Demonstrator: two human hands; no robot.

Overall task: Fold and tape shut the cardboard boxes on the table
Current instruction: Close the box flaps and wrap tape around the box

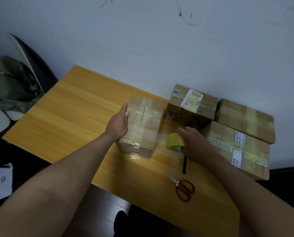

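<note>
The small cardboard box lies on the yellow wooden table, a little left of the middle of the view, its flaps folded down and glossy tape already crossing its top. Its long axis runs away from the person, tilted slightly to the right, so the centre seam points toward the wall. The left hand lies against the box's left upper edge, palm pressed to the side and thumb resting on top, fingers fairly straight; it steadies rather than grips. The right hand sits just right of the box, apart from it, with its fingers curled round a yellow tape roll. A faint clear strip seems to stretch from the roll toward the box's right side, though it is too pale to be sure. The coming pull would likely run crosswise, right to left over the short axis, with the right hand carrying the roll and the nearer left hand bracing.

A dark pen-like stick pokes out below the right hand. Red-handled scissors lie nearer the person. Three more taped boxes crowd the table's right end.
</note>
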